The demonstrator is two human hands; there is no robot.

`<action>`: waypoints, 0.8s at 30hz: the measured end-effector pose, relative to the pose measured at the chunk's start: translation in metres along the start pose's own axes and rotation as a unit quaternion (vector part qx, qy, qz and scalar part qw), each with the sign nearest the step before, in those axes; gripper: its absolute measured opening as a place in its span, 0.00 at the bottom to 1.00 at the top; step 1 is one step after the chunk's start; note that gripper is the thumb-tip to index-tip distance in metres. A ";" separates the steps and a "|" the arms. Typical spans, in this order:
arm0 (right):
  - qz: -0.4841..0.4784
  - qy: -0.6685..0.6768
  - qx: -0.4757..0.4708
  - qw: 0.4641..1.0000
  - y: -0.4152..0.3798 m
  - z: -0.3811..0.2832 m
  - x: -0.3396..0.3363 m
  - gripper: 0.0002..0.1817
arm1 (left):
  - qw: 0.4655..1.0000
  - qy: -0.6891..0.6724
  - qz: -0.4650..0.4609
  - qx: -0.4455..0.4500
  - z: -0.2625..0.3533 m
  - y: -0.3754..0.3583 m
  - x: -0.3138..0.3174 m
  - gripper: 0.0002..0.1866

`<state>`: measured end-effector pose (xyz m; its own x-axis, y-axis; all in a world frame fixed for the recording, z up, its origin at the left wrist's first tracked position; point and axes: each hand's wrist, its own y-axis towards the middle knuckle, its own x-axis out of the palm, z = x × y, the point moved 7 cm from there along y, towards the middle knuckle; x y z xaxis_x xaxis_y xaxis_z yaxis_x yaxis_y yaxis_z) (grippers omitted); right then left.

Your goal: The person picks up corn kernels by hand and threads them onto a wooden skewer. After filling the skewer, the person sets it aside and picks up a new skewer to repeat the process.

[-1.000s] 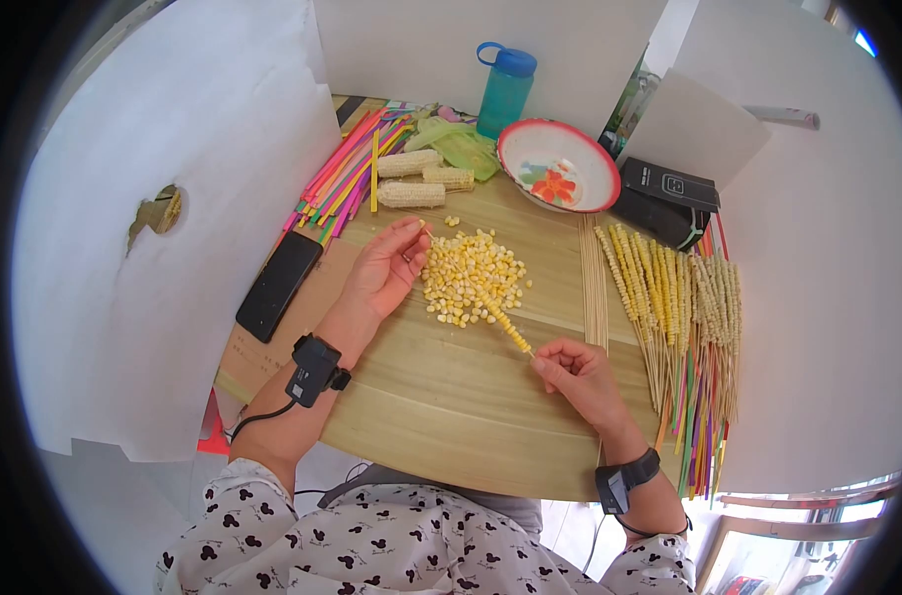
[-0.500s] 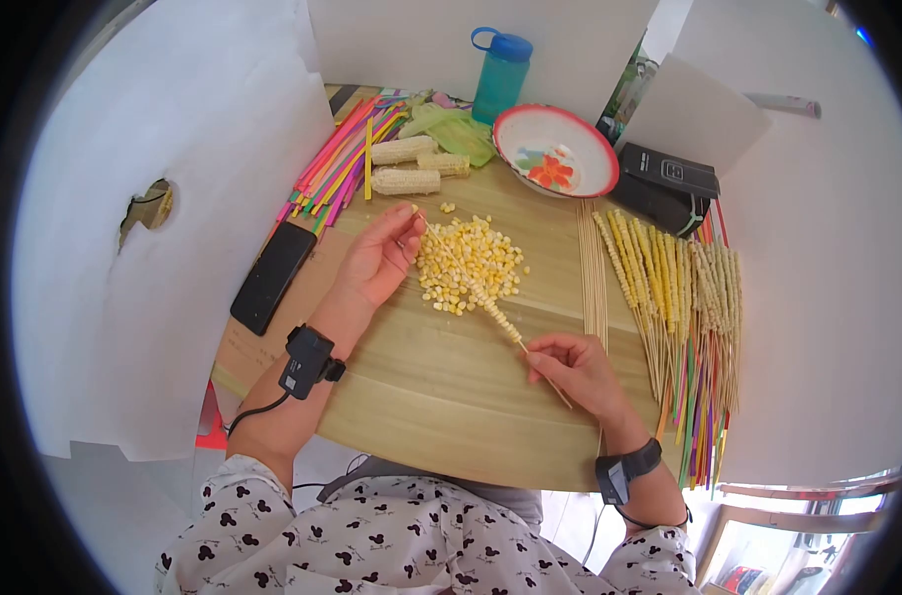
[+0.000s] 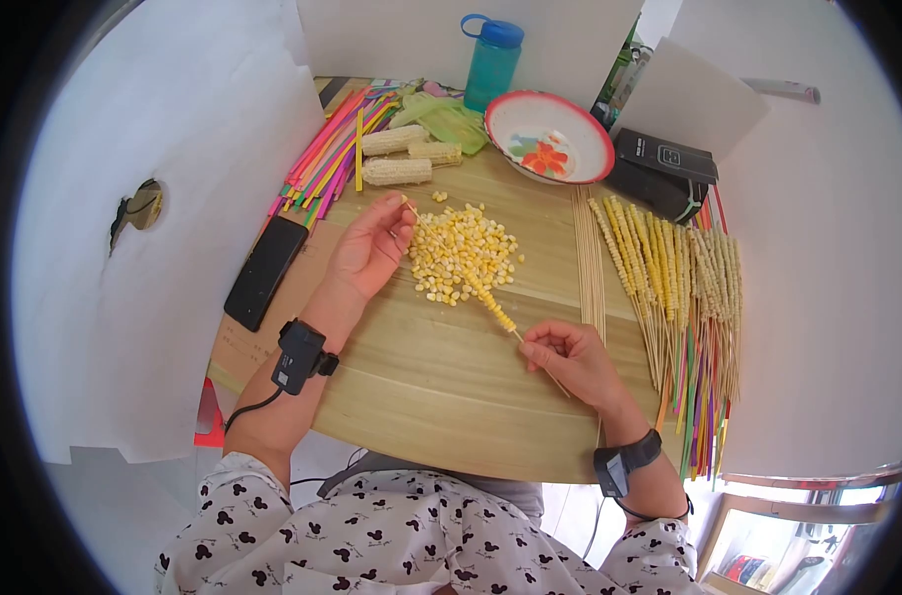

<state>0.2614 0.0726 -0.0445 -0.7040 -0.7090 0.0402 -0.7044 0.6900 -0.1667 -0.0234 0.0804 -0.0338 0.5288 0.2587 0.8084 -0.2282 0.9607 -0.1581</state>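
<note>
Between the thumb and fingers of my right hand (image 3: 570, 362) is the lower end of a thin wooden skewer. Corn kernels (image 3: 493, 308) are threaded in a row along the skewer's middle, just above this hand. The skewer slants up and left across a loose pile of yellow corn kernels (image 3: 461, 248) on the table. At its far tip, my left hand (image 3: 371, 243) is closed in a pinch on a small yellow piece that looks like a corn kernel. The fingertips partly hide that piece.
Bare cobs (image 3: 396, 172), colored strips (image 3: 322, 159) and a phone (image 3: 265, 273) lie left. A blue bottle (image 3: 492, 64) and a red-rimmed bowl (image 3: 550, 139) stand behind. Bare skewers (image 3: 590, 258), filled corn skewers (image 3: 659, 258) and a black box (image 3: 659, 174) are right.
The threaded kernels show a yellower side now, so the skewer appears to have turned. Both hands keep their hold. The whole view has shifted slightly.
</note>
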 end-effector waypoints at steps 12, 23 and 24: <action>-0.001 -0.033 -0.009 0.999 0.001 -0.002 0.000 0.07 | 1.000 0.008 -0.019 0.006 0.000 0.001 0.001 0.08; 0.003 -0.019 -0.003 1.000 0.000 -0.001 -0.001 0.06 | 1.000 -0.010 -0.009 0.001 0.000 0.000 0.001 0.07; 0.003 -0.019 -0.003 1.000 0.000 -0.002 -0.001 0.06 | 1.000 -0.014 -0.003 -0.001 0.000 0.000 0.000 0.06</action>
<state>0.2617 0.0737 -0.0427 -0.7040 -0.7102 0.0016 -0.7012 0.6946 -0.1606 -0.0233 0.0807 -0.0338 0.5075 0.2500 0.8246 -0.2225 0.9626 -0.1548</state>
